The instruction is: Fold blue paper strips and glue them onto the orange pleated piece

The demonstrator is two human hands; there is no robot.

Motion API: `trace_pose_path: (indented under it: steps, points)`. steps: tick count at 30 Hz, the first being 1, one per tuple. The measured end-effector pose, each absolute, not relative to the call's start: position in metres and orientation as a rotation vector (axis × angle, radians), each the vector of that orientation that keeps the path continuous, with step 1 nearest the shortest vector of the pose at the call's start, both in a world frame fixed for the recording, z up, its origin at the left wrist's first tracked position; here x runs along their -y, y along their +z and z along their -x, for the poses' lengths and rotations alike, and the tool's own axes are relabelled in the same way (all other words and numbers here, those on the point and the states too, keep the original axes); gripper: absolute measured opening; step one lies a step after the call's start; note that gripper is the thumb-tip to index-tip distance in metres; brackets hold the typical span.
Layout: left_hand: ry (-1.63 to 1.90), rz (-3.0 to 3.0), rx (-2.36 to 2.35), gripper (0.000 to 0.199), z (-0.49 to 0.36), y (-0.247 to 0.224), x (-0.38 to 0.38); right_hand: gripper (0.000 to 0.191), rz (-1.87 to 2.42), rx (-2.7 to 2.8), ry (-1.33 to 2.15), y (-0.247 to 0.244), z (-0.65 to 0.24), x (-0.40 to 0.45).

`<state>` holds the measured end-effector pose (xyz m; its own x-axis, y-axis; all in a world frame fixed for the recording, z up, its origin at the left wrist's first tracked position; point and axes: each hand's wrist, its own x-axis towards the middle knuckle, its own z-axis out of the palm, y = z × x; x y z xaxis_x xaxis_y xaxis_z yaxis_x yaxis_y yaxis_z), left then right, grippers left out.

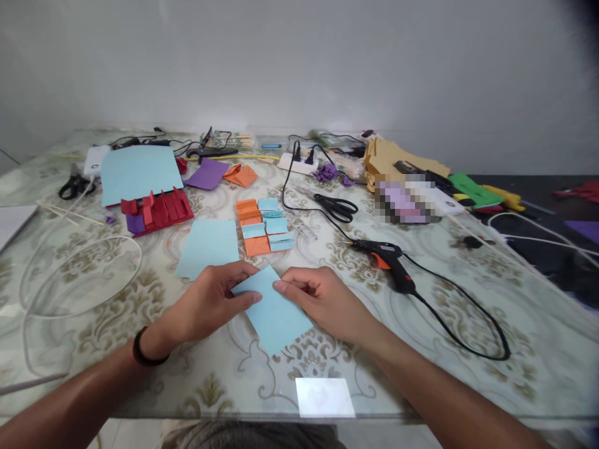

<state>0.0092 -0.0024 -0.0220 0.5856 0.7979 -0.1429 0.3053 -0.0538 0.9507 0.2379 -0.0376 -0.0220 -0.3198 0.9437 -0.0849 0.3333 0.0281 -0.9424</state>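
Note:
A light blue sheet of paper (276, 318) is held tilted above the front of the table, one corner pointing toward me. My left hand (218, 296) pinches its left side, thumb on top and fingers underneath. On the upper right edge, my right hand (322, 296) grips the same sheet with the thumb over it. Just beyond lies a folded orange and blue paper piece (264, 227) with raised flaps. Another light blue sheet (210, 246) rests flat behind my left hand.
A black hot glue gun (390, 262) with a looping cord lies at right, near black-handled scissors (337, 207). Red folded paper (163, 211) and a large blue sheet (138, 168) are at left. A white power strip (298, 163) sits at the back, brown paper (397, 159) farther right.

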Motion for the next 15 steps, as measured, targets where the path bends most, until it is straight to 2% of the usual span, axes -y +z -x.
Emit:
trace_pose_path:
  steps: [15]
  points:
    - [0.389, -1.698, -1.011, 0.022, -0.0087, -0.0192, 0.0026, 0.036, 1.281, 1.490, 1.398, -0.0291, -0.2358, 0.0372]
